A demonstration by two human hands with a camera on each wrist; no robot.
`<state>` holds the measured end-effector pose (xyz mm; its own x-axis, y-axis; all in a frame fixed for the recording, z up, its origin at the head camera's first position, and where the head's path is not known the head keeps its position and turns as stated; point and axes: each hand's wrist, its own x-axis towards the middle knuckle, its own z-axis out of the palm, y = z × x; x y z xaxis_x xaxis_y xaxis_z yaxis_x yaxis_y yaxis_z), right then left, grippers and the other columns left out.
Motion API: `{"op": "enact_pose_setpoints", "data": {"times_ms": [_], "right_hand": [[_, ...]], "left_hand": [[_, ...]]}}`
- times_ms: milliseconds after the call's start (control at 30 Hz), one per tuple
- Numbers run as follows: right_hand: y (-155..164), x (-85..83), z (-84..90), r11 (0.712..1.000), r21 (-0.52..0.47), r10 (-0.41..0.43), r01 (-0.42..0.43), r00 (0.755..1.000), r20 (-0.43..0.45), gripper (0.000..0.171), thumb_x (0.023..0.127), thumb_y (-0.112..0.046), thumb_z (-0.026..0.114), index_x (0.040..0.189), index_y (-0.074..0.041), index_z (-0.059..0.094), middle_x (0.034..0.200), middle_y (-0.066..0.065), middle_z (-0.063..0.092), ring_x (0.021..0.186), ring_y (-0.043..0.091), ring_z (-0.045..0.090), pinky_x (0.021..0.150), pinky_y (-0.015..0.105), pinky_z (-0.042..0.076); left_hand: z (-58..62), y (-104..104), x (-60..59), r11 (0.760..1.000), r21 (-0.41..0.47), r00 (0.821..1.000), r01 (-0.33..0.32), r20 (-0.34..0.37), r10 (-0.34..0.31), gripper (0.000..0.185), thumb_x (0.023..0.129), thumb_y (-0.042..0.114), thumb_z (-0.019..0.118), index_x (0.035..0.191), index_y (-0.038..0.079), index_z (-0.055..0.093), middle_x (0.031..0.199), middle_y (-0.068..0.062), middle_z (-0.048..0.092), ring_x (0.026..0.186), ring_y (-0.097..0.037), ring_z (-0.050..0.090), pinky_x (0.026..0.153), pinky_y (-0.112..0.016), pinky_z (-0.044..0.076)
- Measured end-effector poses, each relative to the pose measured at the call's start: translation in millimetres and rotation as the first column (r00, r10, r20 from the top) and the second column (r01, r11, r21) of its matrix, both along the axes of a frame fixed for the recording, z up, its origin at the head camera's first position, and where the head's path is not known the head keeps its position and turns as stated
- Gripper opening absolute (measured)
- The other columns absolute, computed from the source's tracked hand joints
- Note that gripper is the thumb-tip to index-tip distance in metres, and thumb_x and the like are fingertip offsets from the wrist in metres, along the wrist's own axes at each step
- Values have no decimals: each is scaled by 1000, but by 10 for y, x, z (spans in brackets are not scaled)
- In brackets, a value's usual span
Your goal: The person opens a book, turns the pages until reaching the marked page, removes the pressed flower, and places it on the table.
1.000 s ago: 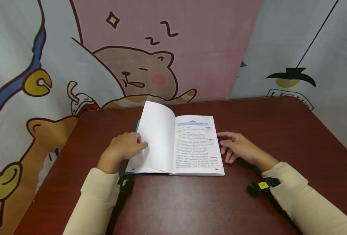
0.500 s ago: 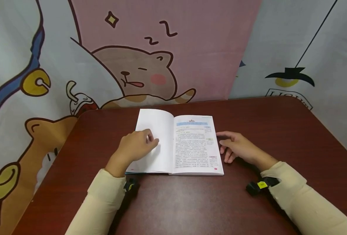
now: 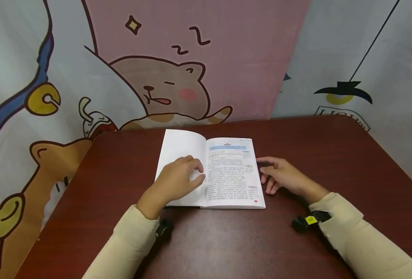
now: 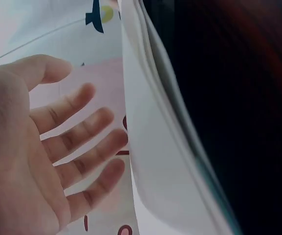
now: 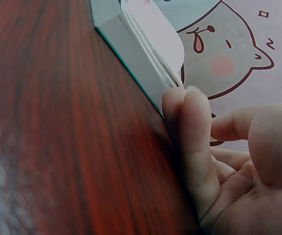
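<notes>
An open book lies on the table, its right page printed and its left page blank white. My left hand hovers over the lower part of the left page, holding nothing. In the left wrist view its fingers are loosely bent and spread beside the book's pages. My right hand rests on the table by the right edge of the book, fingers relaxed. In the right wrist view, its fingertips lie at the corner of the book; whether they touch it I cannot tell.
The dark red-brown table reaches back to a cloth printed with cartoon animals. Each wrist wears a black camera strap, the right one bearing a yellow label.
The left page, raised in my left hand earlier, now lies down. My left hand has let go of it and moved right across the page. My right hand stays put.
</notes>
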<state>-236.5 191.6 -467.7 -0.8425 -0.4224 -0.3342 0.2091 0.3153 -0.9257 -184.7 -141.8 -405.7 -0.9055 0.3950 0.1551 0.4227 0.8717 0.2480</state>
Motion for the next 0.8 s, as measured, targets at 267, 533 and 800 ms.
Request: {"op": "enact_pose_setpoints", "data": {"times_ms": [267, 533, 800], "right_hand": [[8, -8, 4, 1000, 9, 3, -3, 1000, -16, 51, 104, -13, 44, 153, -5, 32, 79, 11, 61, 53, 18, 65, 51, 37, 57], [-1, -1, -13, 1000, 10, -3, 3, 1000, -8, 51, 104, -13, 44, 153, -6, 32, 79, 11, 61, 52, 19, 65, 52, 38, 57], [-3, 7, -7, 1000, 15, 0, 0, 1000, -15, 51, 105, -13, 45, 153, -6, 32, 80, 12, 61, 53, 19, 65, 52, 38, 57]], "left_hand": [[-40, 104, 61, 990, -28, 990, 139, 34, -138, 29, 88, 37, 73, 109, 18, 72, 122, -2, 68, 115, -23, 63, 95, -49, 48], [-115, 157, 106, 981, -32, 965, 193, 185, -184, 62, 83, 46, 79, 137, 21, 60, 150, -9, 52, 142, -23, 44, 114, -61, 32], [-190, 207, 135, 977, -82, 950, 196, 263, -169, 77, 82, 53, 77, 148, 27, 49, 159, 0, 41, 150, -26, 33, 114, -68, 24]]}}
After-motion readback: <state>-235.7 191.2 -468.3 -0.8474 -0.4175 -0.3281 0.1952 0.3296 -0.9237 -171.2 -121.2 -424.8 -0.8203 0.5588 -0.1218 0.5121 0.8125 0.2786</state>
